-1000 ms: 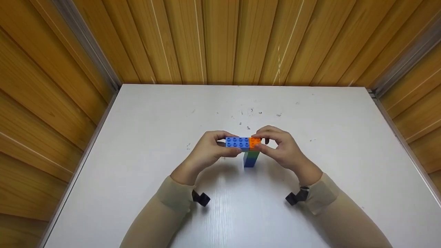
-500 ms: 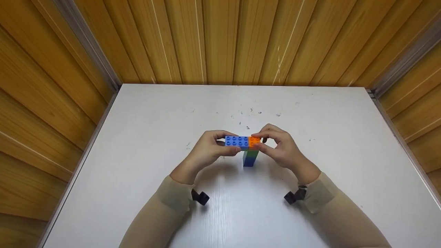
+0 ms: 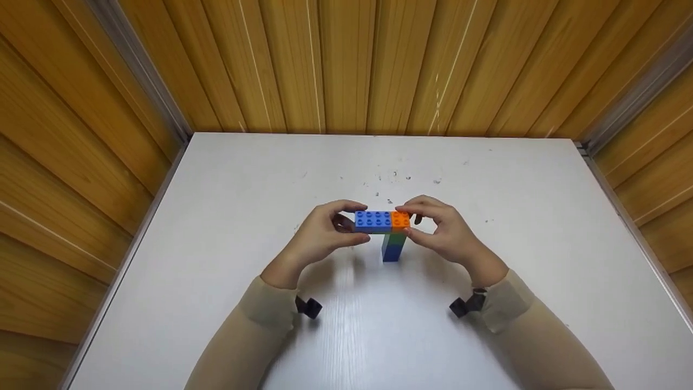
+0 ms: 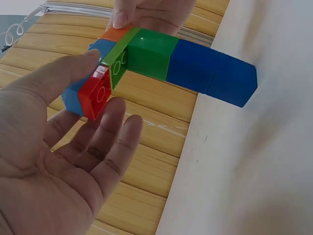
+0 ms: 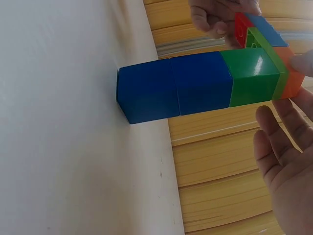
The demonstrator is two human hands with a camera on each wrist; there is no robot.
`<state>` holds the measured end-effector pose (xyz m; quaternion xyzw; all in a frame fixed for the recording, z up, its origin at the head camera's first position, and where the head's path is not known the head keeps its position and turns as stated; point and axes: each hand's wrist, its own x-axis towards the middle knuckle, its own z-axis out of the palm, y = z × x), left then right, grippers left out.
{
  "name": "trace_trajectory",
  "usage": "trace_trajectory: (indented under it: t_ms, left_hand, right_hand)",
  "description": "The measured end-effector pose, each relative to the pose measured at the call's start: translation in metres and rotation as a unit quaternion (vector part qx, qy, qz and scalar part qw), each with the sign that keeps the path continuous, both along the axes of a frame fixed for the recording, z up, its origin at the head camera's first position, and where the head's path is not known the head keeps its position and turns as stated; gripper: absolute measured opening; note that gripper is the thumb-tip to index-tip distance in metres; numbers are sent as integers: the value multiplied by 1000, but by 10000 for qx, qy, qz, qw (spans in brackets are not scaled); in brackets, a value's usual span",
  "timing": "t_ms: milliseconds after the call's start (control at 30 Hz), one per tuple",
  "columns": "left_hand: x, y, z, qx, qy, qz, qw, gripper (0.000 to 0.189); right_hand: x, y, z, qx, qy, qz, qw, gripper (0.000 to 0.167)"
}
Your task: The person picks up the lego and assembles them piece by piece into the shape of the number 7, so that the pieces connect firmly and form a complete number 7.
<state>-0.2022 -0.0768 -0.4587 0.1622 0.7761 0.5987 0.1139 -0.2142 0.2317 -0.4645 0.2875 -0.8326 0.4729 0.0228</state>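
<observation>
A toy brick tower stands upright on the table, with two dark blue bricks (image 5: 176,85) at its base and a green brick (image 5: 252,73) above. On top, a thin light green piece (image 4: 117,56) reaches out leftward. It carries an orange brick (image 3: 400,220) and, beside that, a longer blue brick (image 3: 372,221). Under the blue brick's outer end is a red brick (image 4: 95,93). My left hand (image 3: 319,233) surrounds the blue end, thumb and fingers spread with a gap to its sides. With thumb and fingers, my right hand (image 3: 446,235) pinches the orange brick.
The white table (image 3: 243,179) has small dark marks near its middle. Wood-plank panels (image 3: 346,65) with metal corner strips enclose it at the back and both sides. A small black camera mount (image 3: 311,307) projects from each cuff.
My left thumb and fingers have spread away from the blue brick, and that hand has drawn slightly left. My right hand stays at the orange brick; the tower stands where it was.
</observation>
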Motion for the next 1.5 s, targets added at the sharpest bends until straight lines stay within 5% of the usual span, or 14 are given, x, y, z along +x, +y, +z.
trace_trajectory:
  t_ms: [200,400,567,900,1200,1500]
  left_hand:
    - [-1,-7,4,-523,858,183,9948,58]
    - [-2,-6,-2,-957,1787,150,9791,57]
    - [-6,-7,-8,-1064,2333,306,9661,50]
    - [-16,-7,-10,-1161,2190,691,9663,51]
    - [-24,3,-11,-945,1487,1111,9781,52]
    - [-37,14,-16,-715,1575,1326,9759,46]
  right_hand:
    - [-1,0,2,-5,-4,-53,10000,42]
    - [0,-1,0,-18,81,-82,9999,41]
    - [-3,-4,0,-173,-250,-203,9993,38]
    - [-7,-10,-4,-716,-731,-479,9936,50]
    - [-11,-13,-8,-993,-771,-958,9874,40]
    - [-19,-13,-9,-1042,-826,-1281,9828,37]
